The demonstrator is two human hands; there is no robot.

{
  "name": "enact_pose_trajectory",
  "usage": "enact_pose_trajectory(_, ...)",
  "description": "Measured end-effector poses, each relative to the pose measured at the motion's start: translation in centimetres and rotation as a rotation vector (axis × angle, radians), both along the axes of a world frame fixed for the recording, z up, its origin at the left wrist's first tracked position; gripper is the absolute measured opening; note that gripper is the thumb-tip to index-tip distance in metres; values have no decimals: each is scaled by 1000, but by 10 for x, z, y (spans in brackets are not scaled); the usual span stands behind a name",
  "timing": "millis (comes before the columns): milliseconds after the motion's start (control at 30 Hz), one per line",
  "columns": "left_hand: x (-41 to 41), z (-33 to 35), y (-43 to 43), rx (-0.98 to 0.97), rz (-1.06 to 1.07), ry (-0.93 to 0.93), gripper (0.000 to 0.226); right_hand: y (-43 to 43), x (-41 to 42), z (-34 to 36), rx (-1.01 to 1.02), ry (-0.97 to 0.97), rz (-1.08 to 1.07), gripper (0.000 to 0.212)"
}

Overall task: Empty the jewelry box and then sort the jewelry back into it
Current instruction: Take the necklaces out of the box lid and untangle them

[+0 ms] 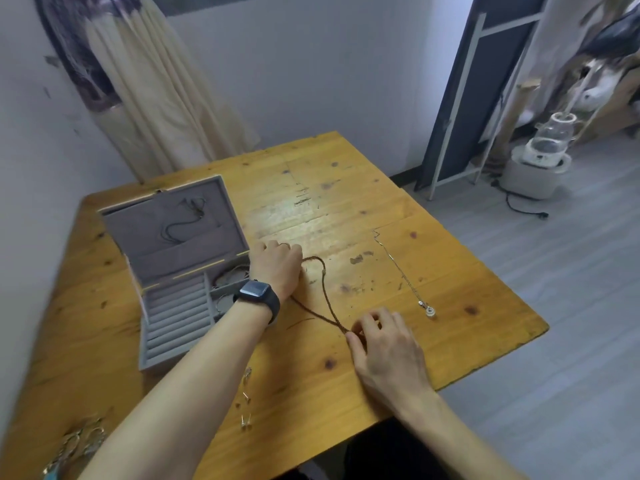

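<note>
Head view. The main risk is to the small pieces already laid out. The earrings lie close to the desk's near edge, just beside the left forearm. If that arm drags back along the wood, it could flick them to the floor. The silver chain necklace lies stretched out toward the right edge with its pendant at the near end. A wide swing of the right hand could catch it and bunch it up. The brown braided cord crosses over itself near the right hand and trails a loose thread. Pulled from both ends at once, I judge it could tighten into a knot, or snag the watch on the left wrist.

The cord runs between the two hands on the middle of the desk. The left hand lies knuckles up with its fingers curled over the cord's far end, just beside the right wall of the jewelry box. The right hand pinches the cord's near end between thumb and fingertips, closer to the near edge.

The box stands open toward the left edge with its lid raised on the far side. A black cord hangs in the lid pocket. Bracelets show in the compartments behind the left wrist, so the emptying looks unfinished. More jewelry lies at the near left corner, too blurred to name.
</note>
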State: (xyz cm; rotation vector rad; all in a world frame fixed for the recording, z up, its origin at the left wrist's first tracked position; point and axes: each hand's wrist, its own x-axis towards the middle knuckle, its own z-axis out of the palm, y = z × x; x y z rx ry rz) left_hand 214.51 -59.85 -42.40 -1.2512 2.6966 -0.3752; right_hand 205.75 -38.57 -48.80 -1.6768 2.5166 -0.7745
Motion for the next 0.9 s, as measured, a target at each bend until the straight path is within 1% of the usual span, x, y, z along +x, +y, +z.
enact_pose_trajectory(100,-10,-6,2,-1,-32,55,28,14,-9,-2,-18,23,-1,14)
enact_pose_trajectory(200,-24,-13,1,8,-94,134,37,32,-23,-3,-36,15,-34,11)
enact_pose_trajectory(300,-45,-20,2,58,-114,240,43,45,-37,-4,-46,3,-75,10)
enact_pose_trajectory(500,-87,-28,-1,204,-14,465,32,52,-46,-4,-50,8,-101,14)
enact_pose_trajectory(700,-106,-33,-5,236,30,587,27,51,-48,-6,-48,-35,-123,16)
enact_pose_trajectory(900,-119,-39,-10,258,72,648,25,49,-57,-4,-62,-49,-172,16)
